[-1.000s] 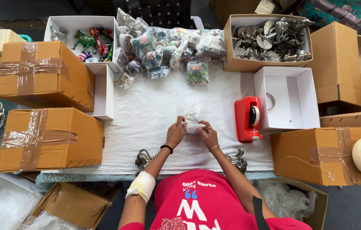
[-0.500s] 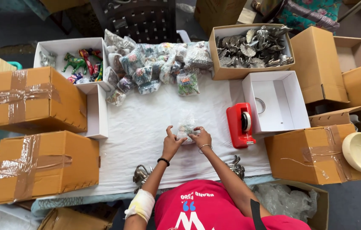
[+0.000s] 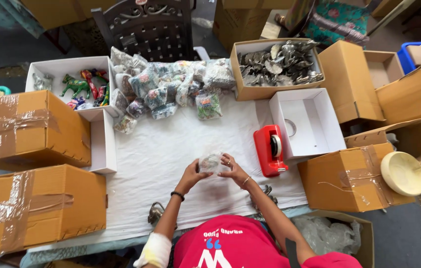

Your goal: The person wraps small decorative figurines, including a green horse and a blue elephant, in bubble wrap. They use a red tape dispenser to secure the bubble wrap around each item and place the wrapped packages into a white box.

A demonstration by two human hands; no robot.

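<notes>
The small clear-wrapped bundle (image 3: pixel 211 162) sits just above the white-covered surface (image 3: pixel 170 149), near its front-middle, pinched between both hands. Left hand (image 3: pixel 192 174) cups it from the near-left side, grip closed on the wrap; right hand (image 3: pixel 232 170) closes over the right edge, fingers curled on the plastic. What's inside is too blurred to tell. Judged from the hold, the step is wrapping/sealing the bundle: best done w/ the wrap pulled snug, loose end folded flat under one thumb, other hand free for tape, since the red tape dispenser (image 3: pixel 270 149) stands just beside the right hand. Further out, a pile of similar wrapped bundles (image 3: pixel 170 87) lies along the far edge, btwn a white box of coloured figurines (image 3: pixel 78 87) and a cardboard box of grey metal pieces (image 3: pixel 277 64); an open white box (image 3: pixel 307 124) stands beyond the dispenser, taped cartons (image 3: pixel 26 129) at left. Vs. 0.5 s ago: hands and bundle in about the same spot, same two-handed hold; view shifted slightly, nothing else on the surface moved.
</notes>
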